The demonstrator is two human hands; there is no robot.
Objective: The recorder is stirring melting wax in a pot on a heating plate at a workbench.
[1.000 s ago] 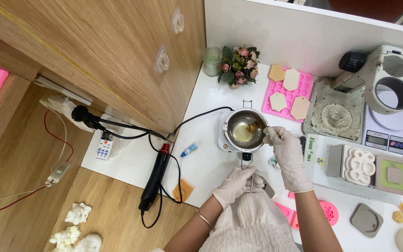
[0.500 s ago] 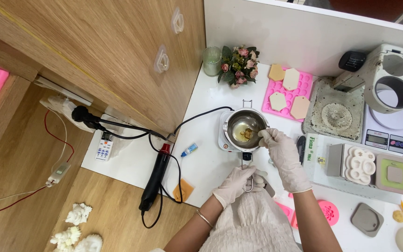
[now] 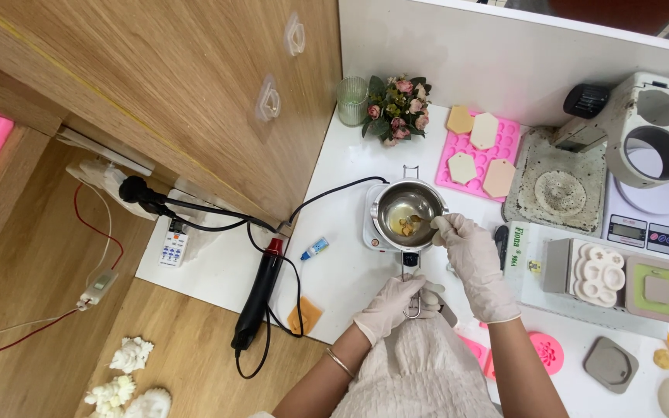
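My right hand (image 3: 474, 251) pinches a small stirring tool (image 3: 420, 219) dipped into the steel pot (image 3: 406, 211) (amber lumps inside); my left hand (image 3: 391, 303) clenches the pot's handle (image 3: 409, 288) nearer me.

white box with green print (image 3: 522, 251) – 3 o'clock of pot | grey scale screens (image 3: 646, 234) – 3 o'clock, far right | small blue-white tube (image 3: 313, 248) – 9 o'clock of pot
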